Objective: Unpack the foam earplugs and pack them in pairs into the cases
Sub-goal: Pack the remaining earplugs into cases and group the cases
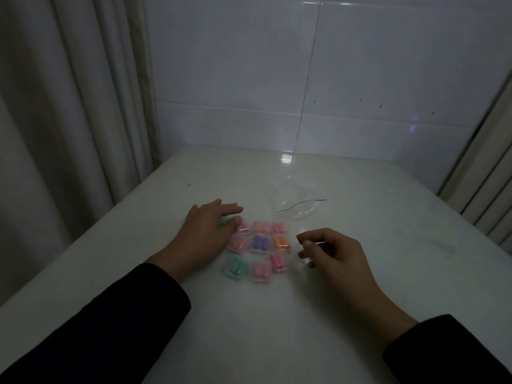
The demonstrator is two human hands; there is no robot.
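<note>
Your left hand (pixel 213 225) lies flat, fingers straight, covering the case at 10 o'clock of the grid; teal foam shows under it. Your right hand (pixel 329 253) hovers at 3 o'clock, loosely curled; whether it pinches anything, can't tell. Cases (pixel 259 248) sit three by three, each visible one holding a pair. Empty-looking clear bag (pixel 293 200) at 1 o'clock. Looks nearly done.

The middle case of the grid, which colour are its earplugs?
Purple, in the small clear plastic case, seen in the head view.

Filled cases (pixel 256 249) lie gridded on the table (pixel 360 273); empty bag (pixel 293 200) behind.
</note>
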